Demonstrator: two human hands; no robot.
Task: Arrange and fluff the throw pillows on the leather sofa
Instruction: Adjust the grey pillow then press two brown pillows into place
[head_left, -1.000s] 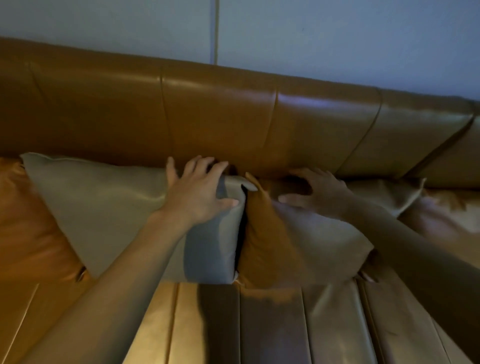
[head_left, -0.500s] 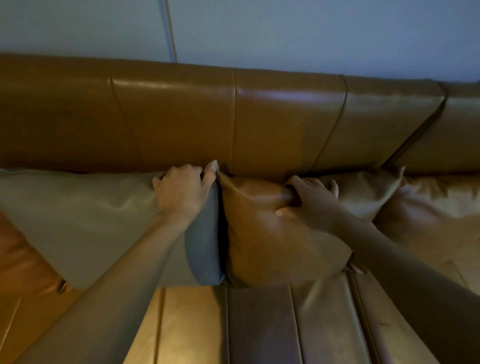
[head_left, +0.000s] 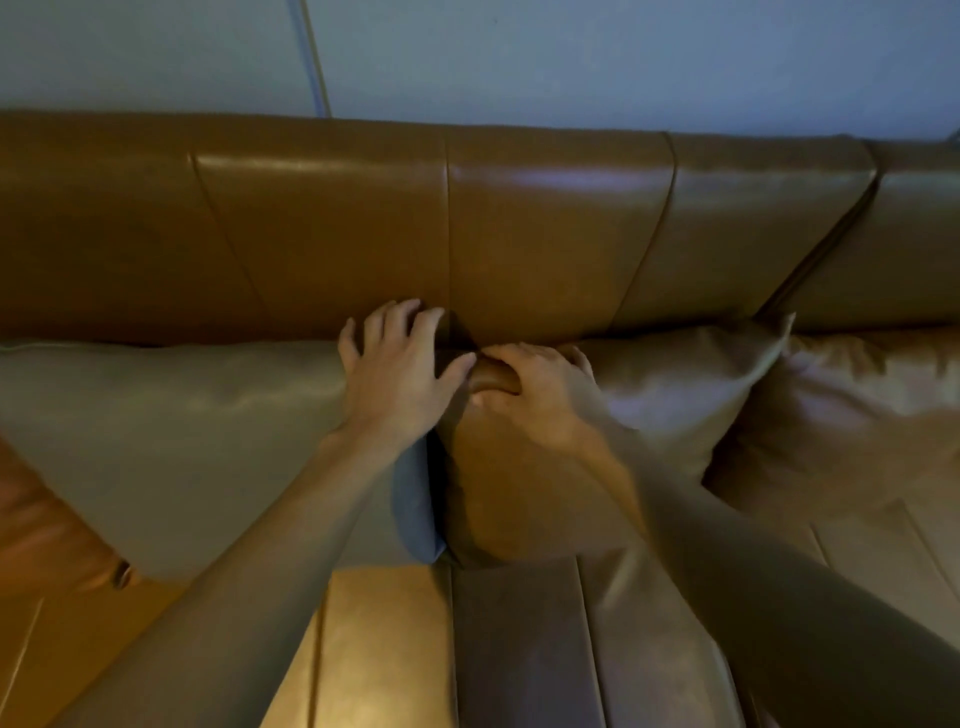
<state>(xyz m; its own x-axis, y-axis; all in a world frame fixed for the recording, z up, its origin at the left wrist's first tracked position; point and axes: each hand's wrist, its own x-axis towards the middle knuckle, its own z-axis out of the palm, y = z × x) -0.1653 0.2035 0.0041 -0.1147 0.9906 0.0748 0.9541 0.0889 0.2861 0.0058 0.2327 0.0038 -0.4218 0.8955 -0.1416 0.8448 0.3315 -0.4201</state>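
A grey-beige pillow (head_left: 171, 441) leans against the backrest of the brown leather sofa (head_left: 545, 234) at the left. My left hand (head_left: 400, 374) lies flat on its top right corner, fingers spread. Right beside it stands a tan pillow (head_left: 524, 499), touching the grey one. My right hand (head_left: 535, 395) is curled over the tan pillow's top left corner and grips it. The two hands almost touch. A further tan pillow (head_left: 857, 410) lies at the right.
An orange-brown pillow (head_left: 36, 525) shows at the lower left, partly under the grey one. The sofa's seat cushions (head_left: 519, 649) fill the foreground. A pale wall (head_left: 571, 57) rises behind the backrest.
My left hand has opened from a grip on the grey pillow's corner to a flat, spread hold. My right hand has slid left to the tan pillow's top corner, close to the left hand.
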